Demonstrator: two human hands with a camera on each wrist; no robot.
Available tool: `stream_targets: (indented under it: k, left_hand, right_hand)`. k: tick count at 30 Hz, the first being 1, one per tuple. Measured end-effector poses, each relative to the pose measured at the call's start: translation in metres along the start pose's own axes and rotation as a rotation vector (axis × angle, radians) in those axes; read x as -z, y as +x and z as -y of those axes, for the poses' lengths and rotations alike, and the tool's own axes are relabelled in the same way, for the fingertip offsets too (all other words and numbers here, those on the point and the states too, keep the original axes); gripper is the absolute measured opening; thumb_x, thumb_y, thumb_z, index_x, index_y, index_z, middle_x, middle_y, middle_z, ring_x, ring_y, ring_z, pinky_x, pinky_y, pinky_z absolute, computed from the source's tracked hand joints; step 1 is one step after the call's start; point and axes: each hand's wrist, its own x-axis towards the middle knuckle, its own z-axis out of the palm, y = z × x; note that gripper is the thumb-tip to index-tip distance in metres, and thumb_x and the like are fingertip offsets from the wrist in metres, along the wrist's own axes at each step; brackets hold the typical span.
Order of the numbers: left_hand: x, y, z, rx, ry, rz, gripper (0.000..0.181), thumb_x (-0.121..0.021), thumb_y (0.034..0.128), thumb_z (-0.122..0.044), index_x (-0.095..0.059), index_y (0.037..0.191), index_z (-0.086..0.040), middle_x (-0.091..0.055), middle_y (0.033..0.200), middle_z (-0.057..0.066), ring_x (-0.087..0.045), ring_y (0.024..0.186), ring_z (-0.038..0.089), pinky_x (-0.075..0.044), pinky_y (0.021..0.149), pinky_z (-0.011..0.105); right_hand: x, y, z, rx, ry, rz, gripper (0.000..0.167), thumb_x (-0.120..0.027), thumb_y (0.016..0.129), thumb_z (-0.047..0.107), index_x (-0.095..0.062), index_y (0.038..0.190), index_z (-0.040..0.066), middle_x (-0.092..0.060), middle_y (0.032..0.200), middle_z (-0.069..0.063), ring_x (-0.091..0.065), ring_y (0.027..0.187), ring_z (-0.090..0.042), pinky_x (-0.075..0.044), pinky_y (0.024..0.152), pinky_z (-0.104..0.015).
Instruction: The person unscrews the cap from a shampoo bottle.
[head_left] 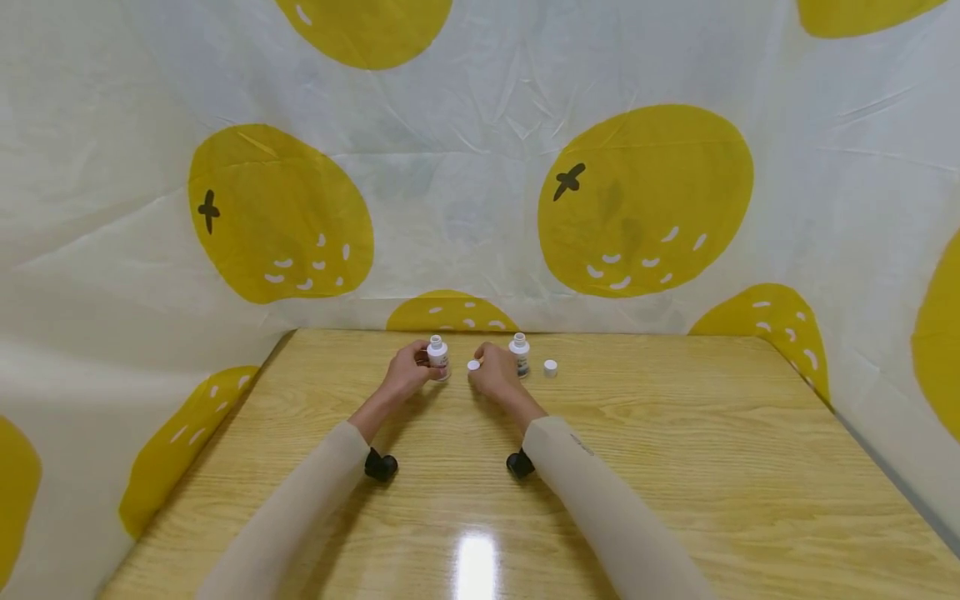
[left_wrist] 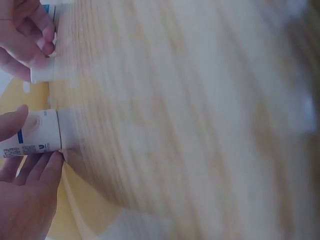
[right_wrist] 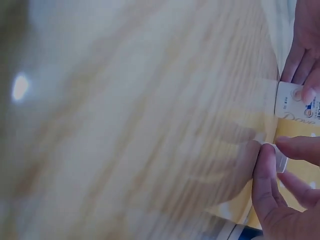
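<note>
A small white bottle with a narrow neck and no cap stands on the table, and my left hand grips its lower part between thumb and fingers. In the left wrist view, printed text shows on this bottle. To the right of it, my right hand pinches a white cap low at the tabletop; the right wrist view shows the cap between thumb and fingers. Just past the right hand stands a second uncapped white bottle, partly hidden by that hand.
Another white cap lies on the wooden table, right of the second bottle. A pale cloth with yellow fruit prints hangs behind the table's far edge. Black wrist cameras sit under both forearms.
</note>
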Motion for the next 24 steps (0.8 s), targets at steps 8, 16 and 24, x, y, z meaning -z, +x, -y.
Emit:
stream_targets:
  k: [8,16,24]
  left_hand:
    - [0.001,-0.008,-0.004,0.022,-0.022,0.012,0.068,-0.077,0.0883,-0.006,-0.048,0.149,0.0,-0.055,0.147,0.026,-0.054,0.137,0.043,-0.045,0.113,0.052]
    - [0.01,-0.02,-0.006,0.075,-0.057,0.026,0.075,-0.077,0.0885,-0.007,-0.04,0.153,0.001,-0.046,0.154,0.029,-0.048,0.143,0.045,-0.041,0.116,0.052]
    - [0.025,-0.035,-0.003,0.062,-0.007,0.055,0.076,-0.077,0.0918,-0.016,-0.038,0.155,0.002,-0.045,0.156,0.029,-0.047,0.143,0.046,-0.041,0.115,0.055]
  right_hand:
    - [0.008,-0.012,0.008,-0.004,-0.082,0.066,0.005,-0.068,0.082,0.002,-0.064,0.08,0.0,-0.064,0.08,-0.012,-0.057,0.078,-0.028,-0.048,0.077,-0.042]
    - [0.018,-0.031,0.01,0.02,-0.044,0.11,0.018,-0.073,0.076,0.002,-0.07,0.092,-0.005,-0.062,0.078,-0.009,-0.055,0.076,-0.024,-0.047,0.07,-0.035]
    - [0.035,-0.055,-0.003,0.066,0.001,0.192,0.046,-0.075,0.081,0.01,-0.069,0.121,-0.011,-0.072,0.112,-0.024,-0.066,0.094,-0.027,-0.055,0.086,-0.043]
